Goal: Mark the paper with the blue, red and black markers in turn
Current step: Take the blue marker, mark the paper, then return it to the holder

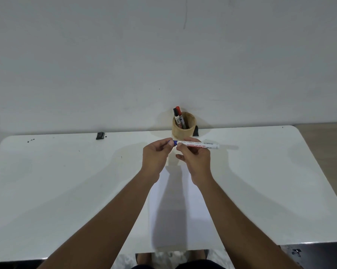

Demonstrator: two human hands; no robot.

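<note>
1. Both my hands are up over the white table (66, 191), above the far end of the paper (175, 210).
2. My right hand (196, 162) is clenched around the white barrel of the blue marker (200, 145), which lies level and points left, its tail sticking out to the right.
3. My left hand (156, 156) pinches the marker's blue cap end between thumb and fingertips.
4. Can't tell whether the cap is seated or off.
5. The red marker (178, 116) and black marker (175, 113) stand in the wooden cup (183, 131), at the table's far edge, just beyond my hands.
6. The paper lies flat between my forearms.
</note>
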